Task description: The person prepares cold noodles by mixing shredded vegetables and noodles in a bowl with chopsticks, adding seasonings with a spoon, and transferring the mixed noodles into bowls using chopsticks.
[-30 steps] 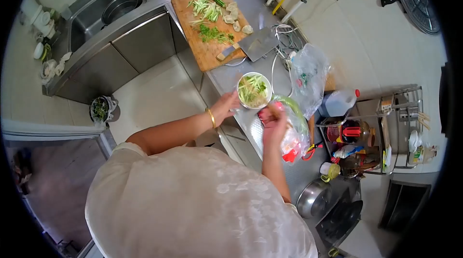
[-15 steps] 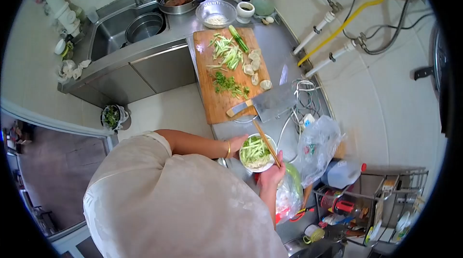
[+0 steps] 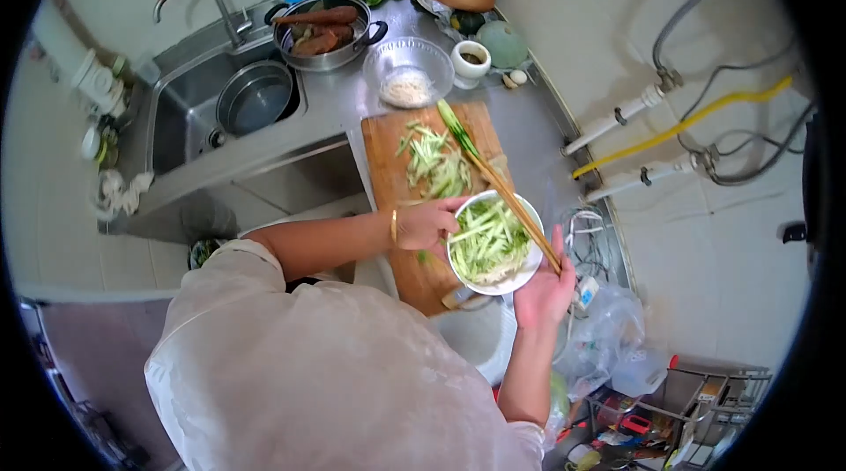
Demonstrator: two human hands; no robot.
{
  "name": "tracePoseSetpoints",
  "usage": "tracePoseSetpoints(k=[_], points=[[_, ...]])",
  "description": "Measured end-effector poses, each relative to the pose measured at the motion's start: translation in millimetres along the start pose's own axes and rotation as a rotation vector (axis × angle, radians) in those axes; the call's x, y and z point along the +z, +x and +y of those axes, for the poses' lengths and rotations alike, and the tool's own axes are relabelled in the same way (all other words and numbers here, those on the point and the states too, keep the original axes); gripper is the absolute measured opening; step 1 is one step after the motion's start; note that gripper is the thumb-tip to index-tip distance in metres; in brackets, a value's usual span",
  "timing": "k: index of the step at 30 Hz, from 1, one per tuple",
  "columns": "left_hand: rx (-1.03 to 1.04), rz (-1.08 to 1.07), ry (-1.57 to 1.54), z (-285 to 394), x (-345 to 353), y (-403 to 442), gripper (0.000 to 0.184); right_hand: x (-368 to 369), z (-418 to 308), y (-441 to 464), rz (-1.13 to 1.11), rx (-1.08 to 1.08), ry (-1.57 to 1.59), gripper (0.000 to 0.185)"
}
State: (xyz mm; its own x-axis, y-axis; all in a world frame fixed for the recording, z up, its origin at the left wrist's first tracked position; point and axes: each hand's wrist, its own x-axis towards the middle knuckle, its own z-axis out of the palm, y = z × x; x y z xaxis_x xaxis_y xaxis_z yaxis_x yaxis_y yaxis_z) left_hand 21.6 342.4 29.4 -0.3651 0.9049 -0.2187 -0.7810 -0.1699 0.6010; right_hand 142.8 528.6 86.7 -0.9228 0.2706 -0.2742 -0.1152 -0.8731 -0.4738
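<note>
A white bowl (image 3: 496, 243) of green vegetable strips, with something pale at its lower edge, is held above the lower right of the wooden cutting board (image 3: 394, 149). My left hand (image 3: 429, 222), with a gold bracelet at the wrist, grips the bowl's left rim. At the right side, my right hand (image 3: 543, 291) supports the bowl and holds wooden chopsticks (image 3: 520, 207), which slant over it. On the board lie more cut strips (image 3: 434, 161) and a piece of cucumber (image 3: 455, 123). The bowl hides most of the cleaver.
A clear bowl (image 3: 408, 71) with white contents stands behind the board, beside a white mortar (image 3: 471, 63). A steamer pot (image 3: 323, 34) holds reddish-brown roots near the sink (image 3: 167, 132). Plastic bags (image 3: 608, 334) and a wire rack (image 3: 705, 400) are at the lower right.
Both hands have carried the bowl up from the counter side to over the board. The chopsticks, first visible half a second ago, still lie across it. The view has shifted toward the sink side.
</note>
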Motion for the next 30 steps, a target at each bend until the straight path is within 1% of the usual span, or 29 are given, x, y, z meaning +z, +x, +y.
tracePoseSetpoints(k=[2,4,5,8,9,11,12,14,15,16,17,20,22,24,25,28,29,30], points=[[0.111,0.019,0.073,39.9,-47.2,-7.5,0.061,33.1,37.7,50.3,0.019,-0.005,-0.017,0.048],[0.110,0.086,0.080,93.2,-84.2,-19.5,0.062,54.0,74.5,104.5,0.024,-0.013,-0.014,0.048],[0.111,0.121,0.079,120.0,-99.4,-25.7,0.063,63.2,89.6,129.9,0.079,-0.067,-0.031,0.045],[0.161,0.273,0.033,189.7,-150.4,-37.2,0.065,80.0,110.3,174.1,0.152,-0.096,-0.002,0.041],[0.191,0.332,0.121,208.3,-168.3,-38.0,0.066,82.5,113.0,185.0,0.196,-0.164,0.014,0.037],[0.252,0.438,0.298,239.2,-200.0,-33.7,0.070,104.0,120.7,196.5,0.219,-0.237,-0.142,0.037],[0.216,0.495,0.407,252.7,-207.6,-28.7,0.072,115.8,121.6,201.1,0.227,-0.272,-0.222,0.037],[0.148,0.610,0.638,278.8,-219.5,-21.1,0.076,139.6,139.5,213.1,0.169,-0.298,-0.409,0.033],[0.174,0.599,0.649,283.3,-229.8,-15.4,0.078,146.4,148.9,221.2,0.153,-0.302,-0.507,0.031],[0.156,0.608,0.668,287.8,-236.5,-10.1,0.078,153.1,157.5,228.8,0.137,-0.304,-0.607,0.030],[0.138,0.618,0.687,292.2,-241.1,-5.4,0.078,162.5,165.8,235.5,0.125,-0.283,-0.573,0.026],[0.089,0.653,0.745,301.5,-244.6,3.3,0.076,176.1,187.0,253.8,0.131,-0.356,-0.663,0.026],[0.070,0.679,0.818,306.2,-246.3,8.1,0.075,176.8,191.1,257.6,0.076,-0.407,-0.745,0.025],[0.161,0.698,1.051,298.6,-274.2,23.0,0.072,180.4,190.2,256.5,0.048,-0.494,-0.881,0.024],[0.207,0.705,1.164,297.6,-280.1,27.9,0.071,181.2,189.6,255.9,0.064,-0.500,-0.845,0.023],[0.189,0.762,1.395,295.3,-280.5,38.1,0.068,176.7,192.7,262.3,0.025,-0.376,-0.813,0.022],[0.177,0.751,1.443,294.5,-276.7,39.4,0.067,170.8,199.0,268.2,0.029,-0.316,-0.733,0.022],[0.165,0.740,1.492,297.5,-265.5,38.2,0.066,162.2,206.5,275.4,0.011,-0.323,-0.740,0.022]])
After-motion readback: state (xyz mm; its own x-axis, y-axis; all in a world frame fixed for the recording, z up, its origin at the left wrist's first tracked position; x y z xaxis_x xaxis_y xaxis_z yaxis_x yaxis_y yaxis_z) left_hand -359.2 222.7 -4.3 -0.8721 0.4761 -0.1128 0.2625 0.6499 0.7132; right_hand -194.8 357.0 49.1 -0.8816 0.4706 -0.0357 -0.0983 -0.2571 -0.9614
